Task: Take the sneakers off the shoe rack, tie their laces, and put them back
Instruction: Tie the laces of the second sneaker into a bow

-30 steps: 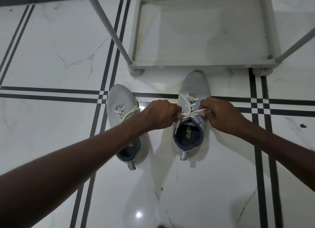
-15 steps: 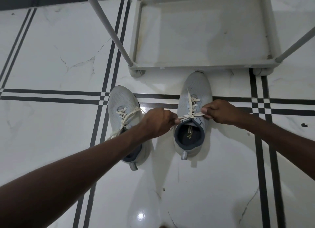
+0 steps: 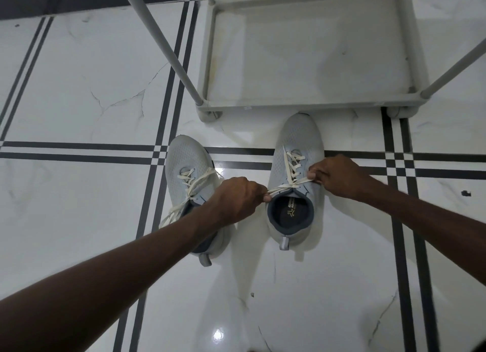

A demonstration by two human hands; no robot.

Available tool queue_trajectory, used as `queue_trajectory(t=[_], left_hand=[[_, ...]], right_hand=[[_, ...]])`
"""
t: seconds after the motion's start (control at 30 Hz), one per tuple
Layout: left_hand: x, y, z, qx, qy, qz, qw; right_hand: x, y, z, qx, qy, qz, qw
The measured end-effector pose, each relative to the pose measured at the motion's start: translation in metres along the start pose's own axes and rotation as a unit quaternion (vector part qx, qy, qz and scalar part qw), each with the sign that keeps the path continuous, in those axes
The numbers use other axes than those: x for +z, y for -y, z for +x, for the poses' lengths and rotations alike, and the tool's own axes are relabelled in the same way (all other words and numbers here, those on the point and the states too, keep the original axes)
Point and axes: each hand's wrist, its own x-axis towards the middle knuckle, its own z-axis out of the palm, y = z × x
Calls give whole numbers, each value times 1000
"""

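**Lace tying on the right shoe**

Both shoes are sitting on the floor (image 3: 79, 88), just near of the shoe rack (image 3: 313, 104). The left hand (image 3: 236, 200) and right hand (image 3: 338, 175) are each pinching one end of the right shoe's (image 3: 297, 141) lace (image 3: 286, 187), fingers pressed together, drawing it taut sideways. The left shoe's (image 3: 184, 162) lace is lying loose.

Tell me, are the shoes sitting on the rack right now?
No, both sneakers, the left sneaker and the right sneaker, stand on the tiled floor in front of the shoe rack.
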Motion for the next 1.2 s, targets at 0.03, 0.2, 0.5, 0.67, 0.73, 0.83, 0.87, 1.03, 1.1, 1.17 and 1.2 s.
queue_trajectory(t=[0.03, 0.2, 0.5, 0.67, 0.73, 0.83, 0.87, 1.03, 1.1, 1.17, 1.2], left_hand=[[0, 2, 0, -2, 2, -10, 1000], [-13, 5, 7, -48, 6, -73, 996], [-17, -25, 16, -55, -69, -185, 979], [-6, -32, 15, -117, -97, -195, 969], [-4, -34, 14, -124, -95, -212, 965], [-7, -35, 15, -136, -90, -238, 957], [-8, -34, 16, -136, -91, -238, 957], [-7, -36, 19, -68, -118, -132, 982], [-2, -36, 16, -14, -125, -60, 990], [2, -38, 11, 23, -123, 19, 992], [2, -39, 9, 37, -122, 46, 991]], right_hand=[[0, 3, -2, -9, -2, -6, 1000], [-16, 21, -16, 24, -53, -42, 997], [-10, 58, -23, -65, 0, -83, 994], [-12, 45, -30, -83, -83, -86, 989], [-13, 41, -33, -91, -89, -98, 987], [-13, 40, -39, -93, -111, -112, 983], [-11, 41, -41, -92, -124, -112, 982], [3, 46, -54, -35, -122, -72, 989], [2, 44, -58, -17, -95, -56, 994], [0, 42, -57, -37, -101, -97, 989], [-1, 41, -55, -48, -106, -123, 985]])
